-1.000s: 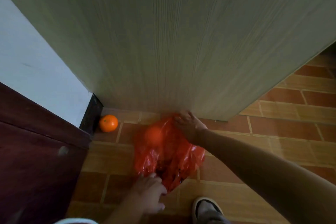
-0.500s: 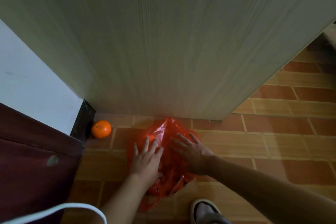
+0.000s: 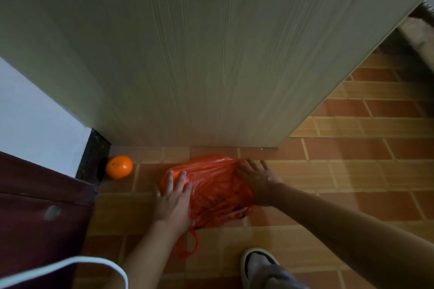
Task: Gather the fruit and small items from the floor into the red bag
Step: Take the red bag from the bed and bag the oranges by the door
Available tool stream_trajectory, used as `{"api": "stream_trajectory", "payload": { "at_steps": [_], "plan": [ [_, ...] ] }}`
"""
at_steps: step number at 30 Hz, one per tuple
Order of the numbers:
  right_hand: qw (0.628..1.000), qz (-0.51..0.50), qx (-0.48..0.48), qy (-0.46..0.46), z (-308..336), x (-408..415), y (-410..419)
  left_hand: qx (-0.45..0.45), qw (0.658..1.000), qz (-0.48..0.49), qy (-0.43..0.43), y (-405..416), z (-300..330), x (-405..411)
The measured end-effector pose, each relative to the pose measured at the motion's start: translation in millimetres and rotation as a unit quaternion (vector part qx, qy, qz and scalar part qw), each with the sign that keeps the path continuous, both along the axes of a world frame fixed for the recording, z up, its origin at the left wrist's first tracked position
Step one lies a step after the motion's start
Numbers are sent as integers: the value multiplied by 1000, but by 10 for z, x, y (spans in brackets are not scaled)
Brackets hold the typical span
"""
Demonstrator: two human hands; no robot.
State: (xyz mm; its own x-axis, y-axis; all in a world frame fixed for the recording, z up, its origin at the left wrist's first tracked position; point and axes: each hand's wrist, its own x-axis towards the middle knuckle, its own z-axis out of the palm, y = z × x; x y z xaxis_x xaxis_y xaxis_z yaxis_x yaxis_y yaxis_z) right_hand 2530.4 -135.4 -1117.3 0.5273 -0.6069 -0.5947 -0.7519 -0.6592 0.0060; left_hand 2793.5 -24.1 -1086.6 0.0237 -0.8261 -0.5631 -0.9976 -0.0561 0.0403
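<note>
- At the bottom edge of the frame, a shoe is standing on the tiled floor, and a loop handle of the red bag is trailing toward it.
- In the lower centre, the left hand is lying flat on the bag's left side, fingers straight and spread, holding nothing.
- Just right of it, the right hand is pressing the bag's right edge, fingers wide, gripping nothing.
- The bag is lying flattened, so the person would do well to find the mouth and hold it wide.
- Farther off, at centre left, the orange is resting in the corner beside the wooden panel, apart from the bag; reaching it should be done without pushing it deeper.
</note>
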Motion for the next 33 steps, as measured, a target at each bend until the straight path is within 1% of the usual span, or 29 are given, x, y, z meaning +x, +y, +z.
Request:
{"api": "stream_trajectory", "payload": {
  "at_steps": [4,7,9,11,14,17,19,22,25,30,33],
  "plan": [
    [999,19,-18,-47,38,99,79,11,997,69,-12,-21,64,-9],
    [994,29,-45,-96,69,188,213,-30,994,92,-51,-28,138,-71],
    [987,25,-62,-143,92,255,318,-76,993,77,-41,-20,159,-112],
    [983,24,-49,-176,113,350,415,-79,997,25,4,-2,124,-137],
    [986,57,-18,-157,-9,443,516,-1,998,-35,55,72,-2,-124],
    [990,90,10,-105,-189,362,491,68,996,-43,32,196,-111,-22],
    [991,95,1,-99,-255,284,447,85,996,-13,7,234,-122,90],
    [994,72,2,-80,-264,222,363,75,997,32,0,226,-82,244],
    [995,61,1,-85,-206,227,308,51,997,60,12,211,-41,323],
    [989,62,4,-135,-18,277,287,38,995,71,54,212,-14,320],
    [980,71,-39,-181,87,322,305,7,995,66,74,206,29,318]
  ]
}}
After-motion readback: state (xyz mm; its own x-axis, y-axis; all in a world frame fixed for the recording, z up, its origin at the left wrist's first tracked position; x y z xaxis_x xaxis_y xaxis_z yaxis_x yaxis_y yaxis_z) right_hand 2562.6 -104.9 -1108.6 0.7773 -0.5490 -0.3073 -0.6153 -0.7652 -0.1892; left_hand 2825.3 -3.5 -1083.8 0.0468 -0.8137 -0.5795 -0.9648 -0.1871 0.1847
